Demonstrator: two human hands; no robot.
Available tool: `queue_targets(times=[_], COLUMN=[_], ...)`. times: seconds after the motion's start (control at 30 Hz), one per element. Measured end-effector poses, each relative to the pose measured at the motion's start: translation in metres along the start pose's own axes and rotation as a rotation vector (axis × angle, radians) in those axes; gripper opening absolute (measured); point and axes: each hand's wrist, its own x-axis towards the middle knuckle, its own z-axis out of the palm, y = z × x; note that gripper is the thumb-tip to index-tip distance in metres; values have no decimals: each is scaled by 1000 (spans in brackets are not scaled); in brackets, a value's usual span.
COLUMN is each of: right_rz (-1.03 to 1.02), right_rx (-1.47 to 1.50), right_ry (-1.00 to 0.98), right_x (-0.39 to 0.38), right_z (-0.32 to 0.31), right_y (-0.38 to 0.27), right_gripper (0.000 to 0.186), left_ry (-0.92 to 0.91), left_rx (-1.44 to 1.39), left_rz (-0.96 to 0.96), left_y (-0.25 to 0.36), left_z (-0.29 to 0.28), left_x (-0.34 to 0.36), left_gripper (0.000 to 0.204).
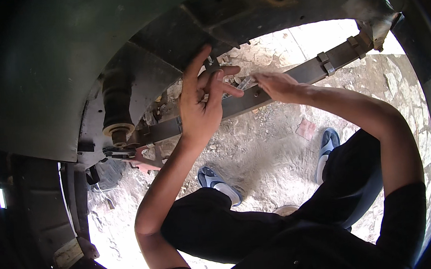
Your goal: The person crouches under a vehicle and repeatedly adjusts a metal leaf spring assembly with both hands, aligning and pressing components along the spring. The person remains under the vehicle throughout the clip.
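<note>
My left hand [200, 100] is raised under the dark wheel arch. Its index finger stretches up and the other fingers spread to the right, beside a dark fitting with a bright end [211, 61]; nothing shows clearly in its grasp. To its right, my right hand [278, 86] is closed, with a short silver metal piece [245, 83] sticking out leftward from the fingers toward my left fingertips. What kind of piece it is, I cannot make out. Both hands are near a long dark leaf spring [296, 76], which runs slantwise behind them.
Metal clips [326, 64] wrap the leaf spring. A dark cylindrical damper [118, 104] hangs at left, above what looks like another person's hand [143, 159]. The wheel arch [169, 47] curves overhead. Stony ground [266, 146] lies below, with my slippers [219, 181] on it.
</note>
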Motion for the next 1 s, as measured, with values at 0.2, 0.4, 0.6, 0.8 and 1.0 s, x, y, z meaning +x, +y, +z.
queue_targets(times=[0.2, 0.4, 0.6, 0.8, 1.0], right_rz=[-164, -287, -328, -219, -315], right_rx=[-96, -374, -494, -483, -569], right_ry=[504, 62, -7, -76, -65], right_x=[-11, -35, -36, -32, -32], right_z=[-15, 18, 31, 27, 25], right_y=[-9, 1, 9, 13, 12], right_gripper=[51, 62, 70, 84, 66], left_ry=[-32, 2, 17, 0, -33], left_rx=[18, -49, -95, -88, -65], left_rz=[87, 14, 20, 22, 40], left_y=[-8, -6, -10, -8, -12], left_z=[-1, 4, 2, -2, -1], left_x=[1, 0, -3, -2, -2], left_gripper=[41, 41, 41, 43, 45])
